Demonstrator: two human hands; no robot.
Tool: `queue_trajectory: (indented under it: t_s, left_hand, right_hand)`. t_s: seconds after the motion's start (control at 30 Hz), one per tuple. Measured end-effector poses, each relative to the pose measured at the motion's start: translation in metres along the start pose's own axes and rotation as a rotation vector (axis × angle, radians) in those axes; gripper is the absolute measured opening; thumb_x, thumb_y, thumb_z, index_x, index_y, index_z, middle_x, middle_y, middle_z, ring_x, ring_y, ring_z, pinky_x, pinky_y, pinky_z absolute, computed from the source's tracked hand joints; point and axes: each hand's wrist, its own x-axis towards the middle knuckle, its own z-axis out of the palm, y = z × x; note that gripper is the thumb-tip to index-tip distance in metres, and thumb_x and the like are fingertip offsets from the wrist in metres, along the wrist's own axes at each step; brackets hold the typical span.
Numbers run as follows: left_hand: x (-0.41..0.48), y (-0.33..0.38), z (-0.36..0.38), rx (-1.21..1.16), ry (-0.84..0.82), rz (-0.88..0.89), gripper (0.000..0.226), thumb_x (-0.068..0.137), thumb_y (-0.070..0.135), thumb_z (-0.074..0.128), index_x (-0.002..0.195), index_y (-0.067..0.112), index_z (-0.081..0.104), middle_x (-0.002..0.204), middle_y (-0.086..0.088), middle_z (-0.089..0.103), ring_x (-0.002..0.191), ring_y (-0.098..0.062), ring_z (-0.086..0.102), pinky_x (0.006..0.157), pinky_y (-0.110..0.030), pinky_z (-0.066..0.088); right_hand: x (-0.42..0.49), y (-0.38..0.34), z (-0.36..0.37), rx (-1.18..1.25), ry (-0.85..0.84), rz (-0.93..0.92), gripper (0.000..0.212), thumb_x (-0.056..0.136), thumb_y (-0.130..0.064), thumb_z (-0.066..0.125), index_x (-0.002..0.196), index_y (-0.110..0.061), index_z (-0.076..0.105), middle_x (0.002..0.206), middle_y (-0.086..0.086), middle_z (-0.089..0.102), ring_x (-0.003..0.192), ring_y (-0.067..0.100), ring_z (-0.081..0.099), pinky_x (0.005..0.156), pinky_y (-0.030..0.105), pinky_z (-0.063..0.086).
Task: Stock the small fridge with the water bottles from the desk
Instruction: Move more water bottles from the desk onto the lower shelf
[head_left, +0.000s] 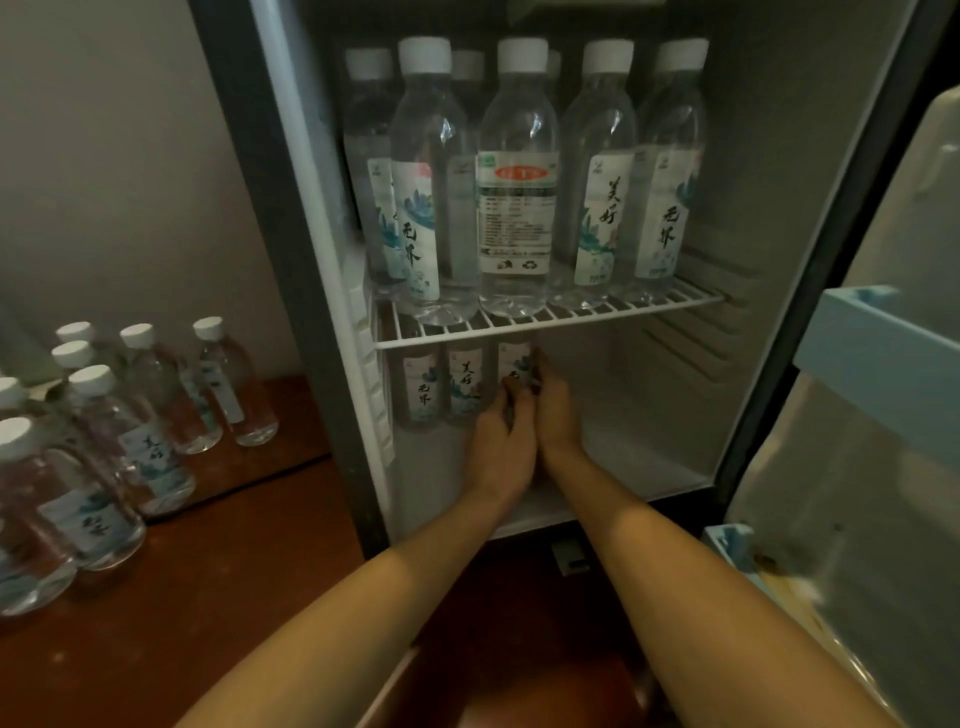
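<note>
The small fridge (311, 218) stands open on the wooden desk (171, 613). Several clear water bottles with white caps stand on its wire shelf (649, 307). Below the shelf, three bottles stand in a row at the left. Both my hands reach into this lower compartment and wrap around the rightmost one, a water bottle (514, 361): my left hand (501, 441) on its left side, my right hand (555, 410) on its right. The bottle's lower part is hidden behind my fingers. Several more bottles (130, 415) stand on the desk to the fridge's left.
The fridge door (883, 415) hangs open at the right, with pale blue door racks. The right half of the lower compartment holds nothing. A grey wall rises behind the desk bottles.
</note>
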Motion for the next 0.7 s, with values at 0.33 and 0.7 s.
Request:
queue_trajectory:
  t_s: [0.33,0.7]
  left_hand:
    - [-0.043,0.019,-0.034,0.052,-0.033,-0.020,0.034,0.107,0.037,0.050,0.129,0.019,0.069,0.128,-0.002,0.072,0.120,-0.018,0.065,0.106,-0.036,0.050]
    - [-0.140,0.034,-0.131,0.277,0.060,-0.068,0.031,0.103,0.043,0.049,0.111,0.028,0.075,0.112,-0.002,0.075,0.109,-0.028,0.066,0.092,-0.039,0.053]
  right_hand:
    - [-0.054,-0.019,-0.009,-0.021,0.045,0.149,0.041,0.099,-0.023,0.061,0.137,-0.009,0.053,0.130,0.012,0.064,0.120,0.031,0.062,0.102,0.046,0.052]
    - [-0.163,-0.084,0.003,-0.251,-0.021,-0.216,0.024,0.097,-0.018,0.058,0.121,-0.021,0.063,0.118,0.001,0.068,0.105,0.020,0.065,0.087,0.038,0.053]
